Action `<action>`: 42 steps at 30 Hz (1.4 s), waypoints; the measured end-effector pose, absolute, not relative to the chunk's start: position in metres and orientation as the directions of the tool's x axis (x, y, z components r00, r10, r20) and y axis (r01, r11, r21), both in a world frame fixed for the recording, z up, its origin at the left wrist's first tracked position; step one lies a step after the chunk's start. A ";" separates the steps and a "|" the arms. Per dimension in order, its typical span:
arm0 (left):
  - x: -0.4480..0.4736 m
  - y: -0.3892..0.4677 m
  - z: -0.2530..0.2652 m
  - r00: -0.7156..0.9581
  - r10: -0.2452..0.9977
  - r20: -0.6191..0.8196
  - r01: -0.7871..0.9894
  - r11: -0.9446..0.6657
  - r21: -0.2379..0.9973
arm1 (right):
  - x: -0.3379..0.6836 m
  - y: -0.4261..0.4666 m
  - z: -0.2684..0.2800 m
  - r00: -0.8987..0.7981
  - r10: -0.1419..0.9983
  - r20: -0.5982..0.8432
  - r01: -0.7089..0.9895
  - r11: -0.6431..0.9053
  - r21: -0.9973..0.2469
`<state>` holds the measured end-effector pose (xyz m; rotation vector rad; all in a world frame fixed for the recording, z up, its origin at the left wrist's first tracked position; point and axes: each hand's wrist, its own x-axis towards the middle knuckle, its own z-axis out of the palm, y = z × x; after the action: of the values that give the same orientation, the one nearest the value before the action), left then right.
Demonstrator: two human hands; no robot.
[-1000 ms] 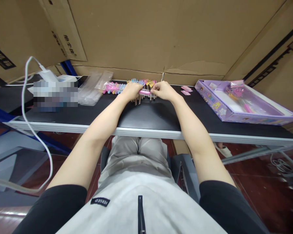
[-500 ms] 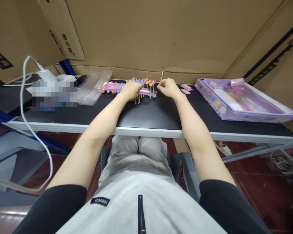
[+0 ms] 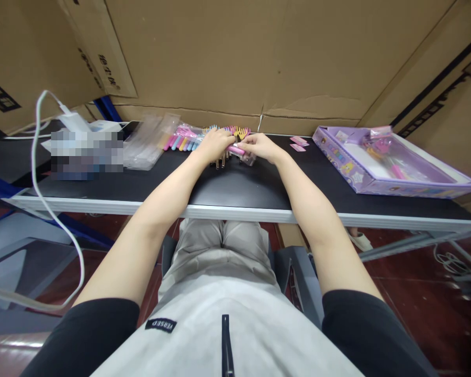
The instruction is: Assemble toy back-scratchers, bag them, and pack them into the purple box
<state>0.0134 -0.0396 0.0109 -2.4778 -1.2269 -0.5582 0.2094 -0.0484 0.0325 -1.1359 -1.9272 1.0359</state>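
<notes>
Since half a second ago, the right hand [image 3: 261, 146] has moved left, from beside the clear wrapper [image 3: 248, 158] to touching it. The pink handle [image 3: 236, 150] lies between both hands, near the middle of the tabletop [image 3: 239, 191] toward its far edge, long axis running left to right, its right end just below the right fingers. These are bent together; the left hand [image 3: 215, 145] curls over the handle's left end. Whether either pinches, I cannot tell: the left fingertips are hidden, the right contact too small.
</notes>
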 end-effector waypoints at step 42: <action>0.026 -0.051 0.019 0.067 0.978 0.200 0.469 -0.208 0.858 | 0.186 -0.068 0.027 -0.574 0.786 -0.229 0.143 -0.178 -0.973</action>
<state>0.0255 -0.0514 0.0186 -2.6237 -2.1732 -1.6227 0.1856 -0.0681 0.0273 -1.0708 -1.6198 1.8030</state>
